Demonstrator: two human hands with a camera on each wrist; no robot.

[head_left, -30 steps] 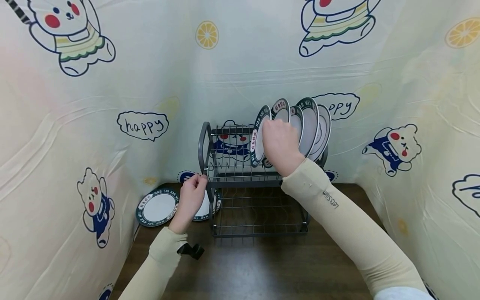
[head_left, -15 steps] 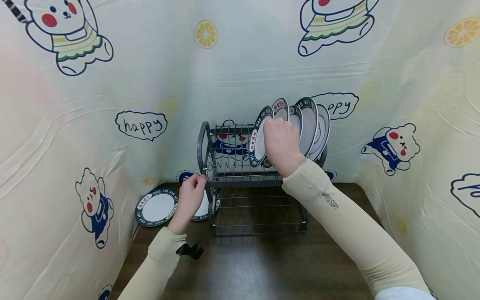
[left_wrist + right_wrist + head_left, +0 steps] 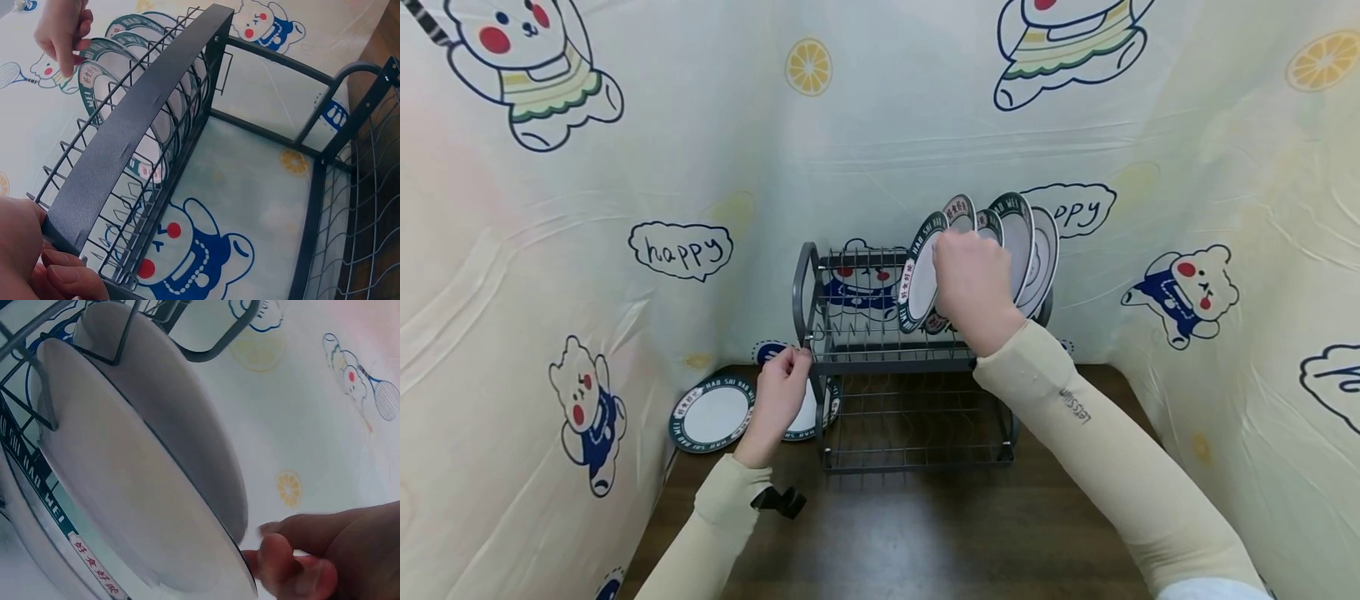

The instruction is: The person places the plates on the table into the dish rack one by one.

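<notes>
My left hand (image 3: pixel 781 396) grips the left end of the grey metal dish rack (image 3: pixel 891 365); the left wrist view shows thumb and fingers (image 3: pixel 69 275) around its corner. Several white plates with dark green lettered rims stand on edge in the right part of the upper tier, the leftmost plate (image 3: pixel 922 279) tilted. Over these plates is my right hand (image 3: pixel 977 287), its fingers bent. In the right wrist view, fingers (image 3: pixel 278 556) meet the rim of a plate (image 3: pixel 144 481), one partly behind it. Whether they pinch that rim cannot be told.
Two more plates lie on the dark wooden table (image 3: pixel 880 542) at left: one plate (image 3: pixel 711 415) beside the cloth wall, another plate (image 3: pixel 805 417) partly behind my left hand and the rack's side. Printed cloth (image 3: pixel 865 125) encloses the back and sides.
My right hand has shifted slightly right along the plates, uncovering more of the leftmost one. The left hand keeps its grip on the rack; the plates look unmoved.
</notes>
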